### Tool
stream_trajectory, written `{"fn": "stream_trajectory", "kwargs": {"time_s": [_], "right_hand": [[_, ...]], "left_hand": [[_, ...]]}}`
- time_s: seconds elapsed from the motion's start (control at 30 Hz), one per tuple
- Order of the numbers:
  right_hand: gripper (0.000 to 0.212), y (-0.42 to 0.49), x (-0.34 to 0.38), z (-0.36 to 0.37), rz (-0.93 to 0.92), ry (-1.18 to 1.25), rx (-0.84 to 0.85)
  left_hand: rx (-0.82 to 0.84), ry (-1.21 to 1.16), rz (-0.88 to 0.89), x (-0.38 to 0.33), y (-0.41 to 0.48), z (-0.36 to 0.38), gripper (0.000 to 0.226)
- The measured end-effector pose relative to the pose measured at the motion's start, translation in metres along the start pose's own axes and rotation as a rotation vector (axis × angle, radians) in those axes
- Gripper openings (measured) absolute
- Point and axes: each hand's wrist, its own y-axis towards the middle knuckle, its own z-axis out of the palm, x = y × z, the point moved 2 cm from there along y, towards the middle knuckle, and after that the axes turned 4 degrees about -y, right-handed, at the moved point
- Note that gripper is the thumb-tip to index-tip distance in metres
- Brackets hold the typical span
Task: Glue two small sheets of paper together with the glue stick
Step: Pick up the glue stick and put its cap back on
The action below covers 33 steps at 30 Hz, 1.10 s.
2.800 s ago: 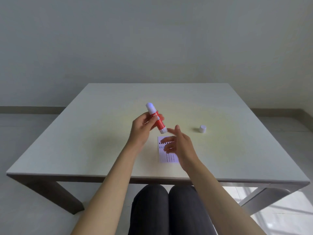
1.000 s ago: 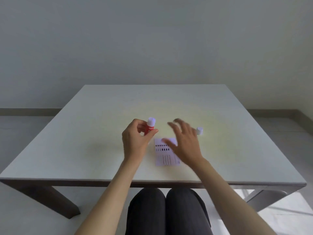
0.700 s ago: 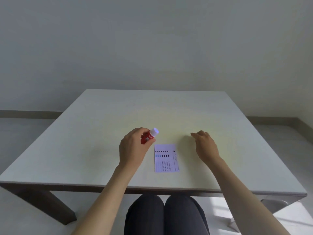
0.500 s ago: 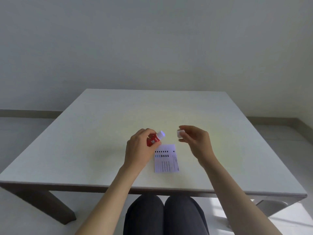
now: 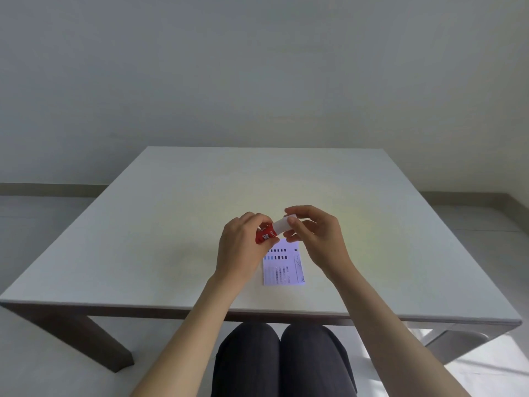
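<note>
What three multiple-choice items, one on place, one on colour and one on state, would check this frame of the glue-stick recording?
1. Where does the printed paper lie?
A. At the table's far edge
B. On the table near its front edge, just below the hands
C. On the person's lap

2. What colour is the glue stick body?
A. Red
B. Green
C. Yellow

3. What is the white cap doing?
A. Standing alone on the table
B. Lying on the paper
C. Held by the right hand at the end of the stick

Answers: 1 B, since the sheet lies flat near the front edge under both hands. 2 A, since a red barrel with white lettering shows in the left hand. 3 C, since the right fingers pinch the cap against the stick's end; whether it is fully seated cannot be told.
</note>
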Motion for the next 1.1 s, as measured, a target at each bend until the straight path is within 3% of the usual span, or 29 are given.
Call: {"fn": "stream_trajectory", "kwargs": {"time_s": [0.13, 0.37, 0.43, 0.5, 0.57, 0.63, 0.7, 0.77, 0.8, 0.9, 1.0, 1.1], "right_hand": [[0.016, -0.002, 0.0, 0.002, -0.062, -0.185, -0.013], [0.018, -0.004, -0.003, 0.005, -0.07, -0.194, 0.065], [0.025, -0.005, -0.002, 0.01, -0.094, -0.41, 0.113], [0.052, -0.006, -0.006, 0.017, -0.033, -0.751, 0.102], [0.063, -0.006, -0.006, 0.018, 0.025, -0.886, 0.051], [0.056, -0.006, -0.003, 0.015, -0.013, -0.752, 0.112], [0.028, -0.006, 0.001, 0.011, -0.11, -0.535, 0.251], [0.021, -0.006, 0.0, 0.011, -0.162, -0.506, 0.306], [0.022, -0.006, -0.002, 0.013, -0.149, -0.582, 0.281], [0.053, -0.006, -0.004, 0.017, -0.116, -0.81, 0.158], [0.04, -0.003, -0.003, 0.016, -0.137, -0.614, 0.194], [0.049, 0.003, 0.004, 0.015, -0.169, -0.75, 0.115]], "left_hand": [[-0.029, 0.077, 0.056, -0.001, 0.0, 0.0, 0.03], [-0.043, 0.005, 0.055, -0.001, -0.004, -0.002, 0.027], [-0.034, 0.025, 0.066, 0.001, -0.008, 0.0, 0.027], [-0.017, 0.055, 0.074, 0.002, -0.012, 0.002, 0.028], [-0.011, 0.079, 0.079, 0.002, -0.014, 0.003, 0.029], [-0.03, 0.098, 0.069, 0.004, -0.012, 0.001, 0.031], [-0.057, 0.086, 0.037, 0.007, -0.009, -0.001, 0.032], [-0.048, 0.081, 0.014, 0.009, -0.009, -0.002, 0.033], [-0.031, 0.086, 0.014, 0.01, -0.01, -0.001, 0.034], [-0.014, 0.084, 0.013, 0.01, -0.014, 0.002, 0.035], [-0.057, 0.052, 0.005, 0.009, -0.011, 0.0, 0.032], [-0.058, 0.061, 0.035, 0.005, -0.007, 0.003, 0.034]]}}
